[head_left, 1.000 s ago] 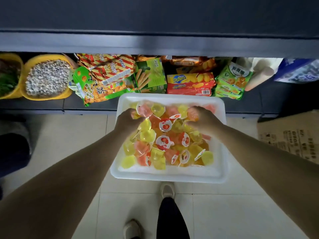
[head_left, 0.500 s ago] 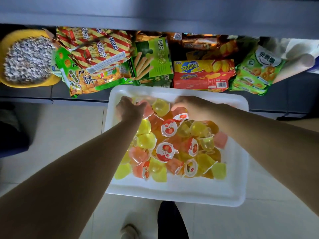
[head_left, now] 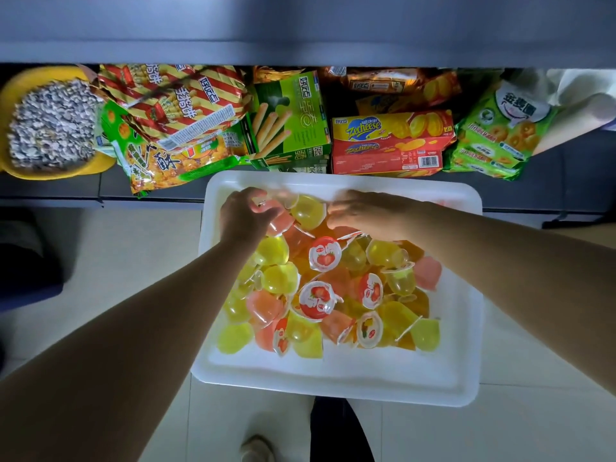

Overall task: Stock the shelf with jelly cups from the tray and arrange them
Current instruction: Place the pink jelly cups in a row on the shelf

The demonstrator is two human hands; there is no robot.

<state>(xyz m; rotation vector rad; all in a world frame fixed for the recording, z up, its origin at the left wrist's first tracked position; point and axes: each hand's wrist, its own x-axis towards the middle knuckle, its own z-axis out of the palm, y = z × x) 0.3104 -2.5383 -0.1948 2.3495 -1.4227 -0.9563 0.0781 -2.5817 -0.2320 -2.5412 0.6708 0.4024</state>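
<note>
At bottom of frame, one shoe (head_left: 256, 448) and a dark trouser leg (head_left: 336, 428) on pale floor tiles (head_left: 126, 261). Just above them, white tray (head_left: 336, 381) with near edge toward the person, far edge against the shelf front. Jelly cups (head_left: 320, 295) heaped loose in the tray: yellow, pink, orange, a few lid-up with strawberry print. Both forearms reach in from the lower corners to the far end of the pile. Left hand (head_left: 241, 216) fingers curled over a pink cup (head_left: 278, 221) at the far-left of the heap, gripping it. Right hand (head_left: 360, 211) palm down on the cups at far centre, fingertips blurred, cannot tell if it pinches anything. A yellow cup (head_left: 306, 211) sits between the two hands. Beyond the tray, low shelf (head_left: 53, 188) holds a yellow bowl (head_left: 20, 161) of pale seeds at left, striped snack bag (head_left: 176, 98), green stick-biscuit box (head_left: 293, 118), red and yellow Zecheese boxes (head_left: 390, 141), green ring-cookie bag (head_left: 500, 128). Grey shelf board (head_left: 300, 35) overhead.
</note>
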